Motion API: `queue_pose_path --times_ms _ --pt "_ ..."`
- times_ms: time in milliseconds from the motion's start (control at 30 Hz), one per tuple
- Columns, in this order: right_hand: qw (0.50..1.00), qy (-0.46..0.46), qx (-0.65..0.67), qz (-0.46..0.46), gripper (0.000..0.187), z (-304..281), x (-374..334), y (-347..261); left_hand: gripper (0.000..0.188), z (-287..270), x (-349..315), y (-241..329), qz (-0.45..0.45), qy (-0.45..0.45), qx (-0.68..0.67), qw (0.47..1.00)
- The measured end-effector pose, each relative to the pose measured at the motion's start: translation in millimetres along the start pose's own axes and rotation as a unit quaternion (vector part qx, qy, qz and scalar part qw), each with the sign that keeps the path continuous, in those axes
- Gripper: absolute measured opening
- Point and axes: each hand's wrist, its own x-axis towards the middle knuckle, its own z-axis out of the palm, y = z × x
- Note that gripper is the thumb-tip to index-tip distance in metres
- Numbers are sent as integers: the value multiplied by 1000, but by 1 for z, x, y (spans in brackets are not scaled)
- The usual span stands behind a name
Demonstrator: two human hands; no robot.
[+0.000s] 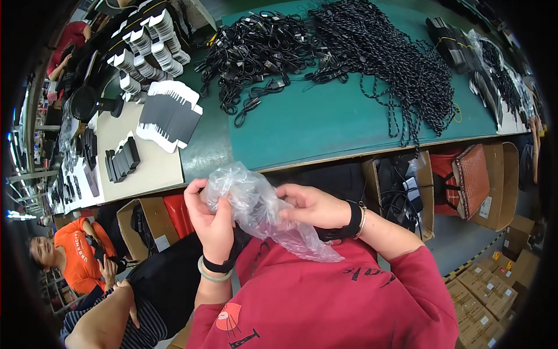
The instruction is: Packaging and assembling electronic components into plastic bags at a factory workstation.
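Far left, black-and-white cards [168,114] lie fanned on the desk [279,128]. Now the left hand [210,224], thumb and fingers gripping the crumpled clear bag [250,200], which hangs just off the desk's near edge, before the red shirt [325,291]. Pull too hard and that thin film could tear! The right hand [314,206] pinches its other side; a slack hold might drop it. Farther right, tangled cords [401,75] trail to the edge: one snag could drag them down.

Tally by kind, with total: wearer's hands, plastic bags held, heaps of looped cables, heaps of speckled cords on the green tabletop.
Hands: 2 (left hand, right hand)
Clear plastic bag: 1
Looped-cable heap: 1
Speckled-cord heap: 1
Total: 5
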Motion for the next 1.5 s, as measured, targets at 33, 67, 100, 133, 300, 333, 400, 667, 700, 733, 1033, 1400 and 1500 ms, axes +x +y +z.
queue_pose_path --times_ms 33,67,100,133,300,333,400,667,700,733,1033,1400,1500 --pt "1000 5 -21 13 43 -2 2 3 42 0 3 -10 103 38 63 992" --pt "999 11 -41 25 42 -3 5 4 40 -1 5 -19 204 74 125 968" --pt "997 16 -62 37 41 -4 6 5 38 -1 6 -23 301 108 185 929" --pt "997 18 -60 37 41 -3 7 2 38 0 6 -22 300 107 186 930" --pt "983 25 -172 53 38 18 -8 -36 38 0 0 -16 362 13 376 853" --pt "966 33 -256 32 35 19 -14 -43 39 3 0 -17 348 1 377 858" --pt "940 51 -336 16 33 16 -18 -41 39 8 0 -16 334 -21 374 865" --pt "880 22 -467 -85 25 14 -9 -17 54 27 -18 -10 217 -261 359 869" --pt "889 16 -450 -80 25 14 -10 -17 54 28 -20 -13 161 -243 280 915" --pt "899 9 -432 -75 25 15 -12 -17 54 29 -22 -17 101 -221 199 949" --pt "871 43 -475 -117 24 9 -32 -17 41 13 -7 -40 -148 -198 -31 969" --pt "757 199 -546 -300 17 -9 -53 -31 42 21 -10 -16 -5 -359 284 889" --pt "836 191 -411 -310 19 -27 -50 -29 44 18 -15 0 -60 -401 257 877"
